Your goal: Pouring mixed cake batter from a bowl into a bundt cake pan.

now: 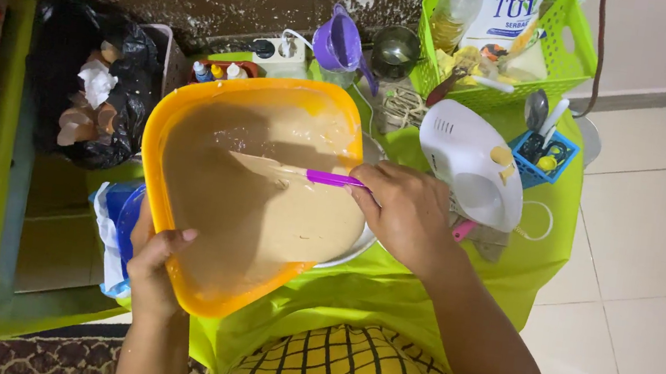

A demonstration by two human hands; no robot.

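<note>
Over the green-covered table (388,289), you hold an orange bowl (157,129) tilted up on its edge, its inside coated with pale brown batter (264,204). Your left hand (153,263) clamps the bowl's lower rim, thumb hooked over the inner edge, fingers hidden behind the wall. Your right hand (405,212) is closed tight around the purple handle of a spatula (301,175), whose blade lies flat against the batter near the bowl's middle. Under the bowl's lower right edge a white plate (351,252) peeks out. Just beside your right hand rests a white hand mixer (470,161). Farther back stand a purple jug (338,44) and a green basket (568,68); left of the bowl sits a black bag of eggshells (94,85).
</note>
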